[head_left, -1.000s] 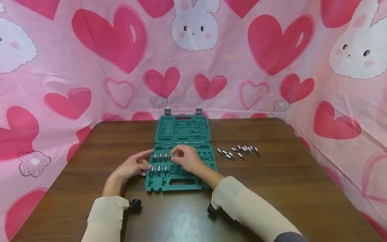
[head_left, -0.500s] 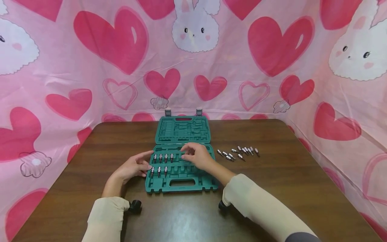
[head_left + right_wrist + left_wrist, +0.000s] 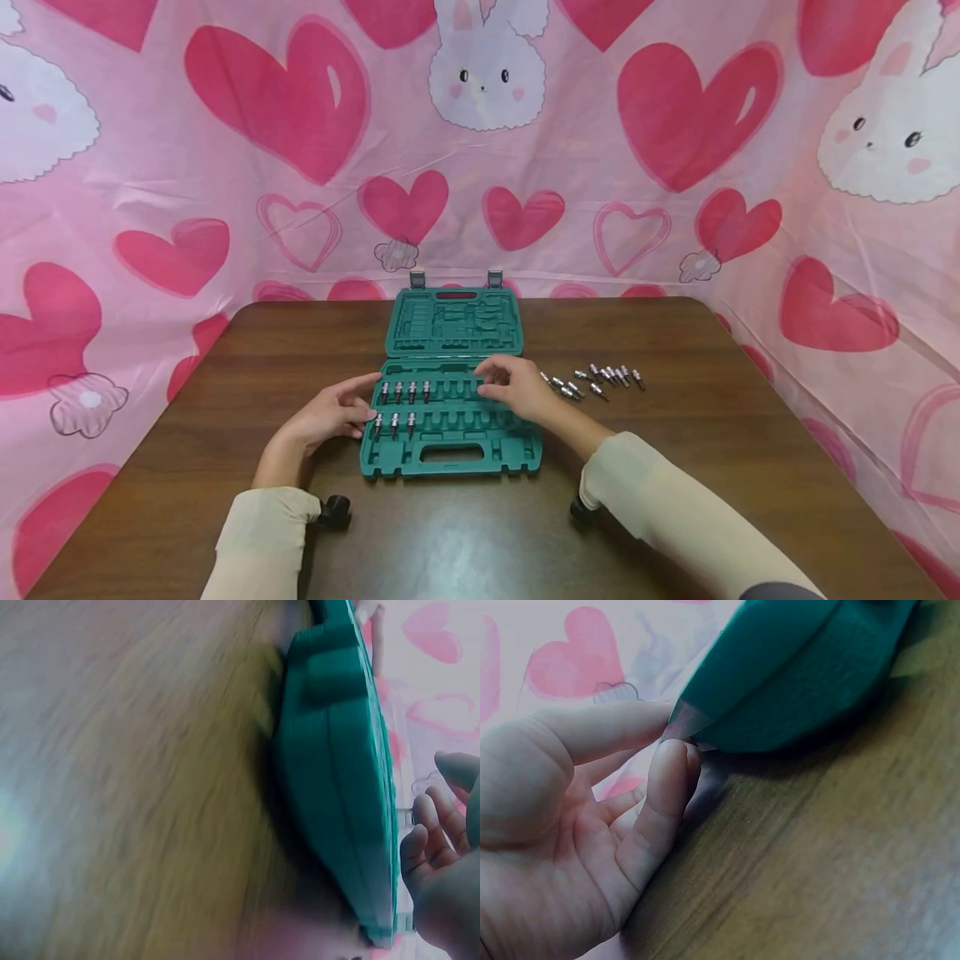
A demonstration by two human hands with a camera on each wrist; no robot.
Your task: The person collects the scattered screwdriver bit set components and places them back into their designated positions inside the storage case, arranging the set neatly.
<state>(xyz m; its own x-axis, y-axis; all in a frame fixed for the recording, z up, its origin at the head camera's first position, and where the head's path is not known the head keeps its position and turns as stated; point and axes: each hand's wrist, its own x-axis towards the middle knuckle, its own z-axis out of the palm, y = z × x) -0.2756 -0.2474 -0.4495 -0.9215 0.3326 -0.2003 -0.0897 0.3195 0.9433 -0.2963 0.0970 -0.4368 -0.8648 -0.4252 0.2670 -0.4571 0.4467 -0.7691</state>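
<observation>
A green plastic socket case (image 3: pixel 450 452) lies unfolded on the table, its lid toward the back. Seven or so silver bit sockets (image 3: pixel 412 390) with dark tips stand in two rows at the left of its base. At the case's left edge, my left hand (image 3: pixel 324 415) holds the rim between thumb and fingers; the left wrist view shows these fingers (image 3: pixel 667 776) against the case's side. My right hand (image 3: pixel 517 387) hovers over the right part of the base, fingers loosely bent, with nothing visible between them. In the right wrist view its fingertips are apart from the case.
More bit sockets (image 3: pixel 611 372) lie loose on the brown wooden table (image 3: pixel 675 467), right of the case. Two metal latches (image 3: pixel 494 279) stick up from the lid's far edge. A pink curtain (image 3: pixel 480 150) with hearts and rabbits surrounds the table.
The right hand has let go of a bit socket in the upper row's fourth slot and moved right across the case. The left hand has stayed at the left edge.
</observation>
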